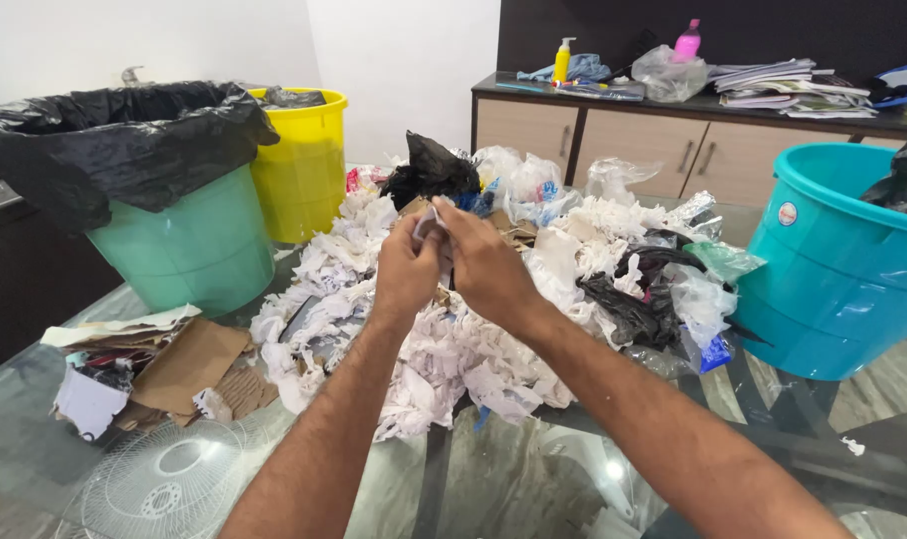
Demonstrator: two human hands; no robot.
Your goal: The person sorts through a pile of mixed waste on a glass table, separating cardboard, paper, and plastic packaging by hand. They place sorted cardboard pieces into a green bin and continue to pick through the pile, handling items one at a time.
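Across the middle of the frame, on the glass table [493, 479], a large heap of mixed waste [344, 299]: torn white paper, clear and black plastic, some foil. By far the biggest part of the work, to judge by its size, not yet sorted.

At upper left, a green bin [189, 250] with a black liner [104, 140], and just behind it a yellow bin [299, 170]. At the right edge, a teal bin [843, 269]. Contents of all three hidden by the rims, so impossible to tell how full.

At lower left, beside the heap and apart from it, a small pile of cardboard [184, 364]. Probably the only portion already separated.

Above the centre of the heap, left hand [406, 274] and right hand [488, 269], touching each other. Fingertips of both pressed together on a small white scrap [429, 222], lifted a little over the heap, in front of a black plastic bag [429, 170].

Surface transparent and glossy, with a white wire fan guard [169, 479] visible through it at bottom left and a few paper crumbs at lower right.

Behind, at upper right, a wooden sideboard [613, 130] against a dark panel, carrying a stack of papers [783, 90], a yellow bottle [563, 60] and a pink bottle [686, 40]. At upper centre, a plain white wall [404, 60].
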